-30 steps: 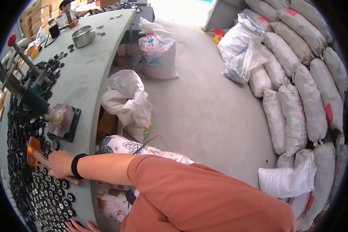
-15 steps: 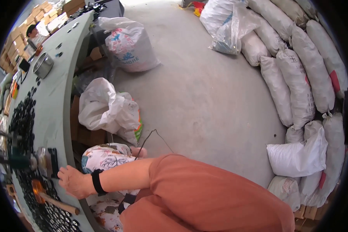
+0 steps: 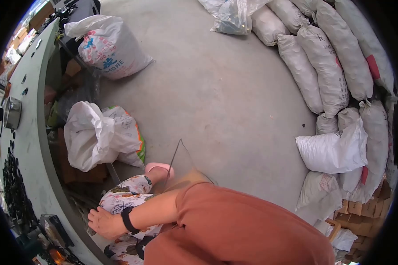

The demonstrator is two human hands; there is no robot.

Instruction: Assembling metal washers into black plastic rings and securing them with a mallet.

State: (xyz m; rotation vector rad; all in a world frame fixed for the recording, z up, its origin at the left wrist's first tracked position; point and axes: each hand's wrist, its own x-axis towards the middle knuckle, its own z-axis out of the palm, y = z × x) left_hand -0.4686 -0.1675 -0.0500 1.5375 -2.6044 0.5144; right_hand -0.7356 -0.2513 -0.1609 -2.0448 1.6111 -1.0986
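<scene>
Down at the pale grey worktable's edge, left hand curls loosely, gripping nothing I can make out; just beyond it, open white woven sack looks soft and floppy, best grabbed by its bunched mouth; right hand unseen.

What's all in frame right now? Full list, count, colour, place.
Workbench: one, pale grey, curving down the left edge.
Small black round parts: many, black, spread on the workbench at lower left.
Metal cup: one, silver, on the workbench, left.
Printed sack: one, white with coloured print, on the floor at top left.
Open sack: one, white, on the floor beside the workbench.
Stacked sacks: many, grey-white, along the right side.
Cardboard boxes: several, brown, lower right behind the sacks.
Concrete floor: grey, centre.
Wristband: one, black, on the wrist.
Hand: one in view, at the workbench edge, lower left; which hand is unclear, fingers hidden.
</scene>
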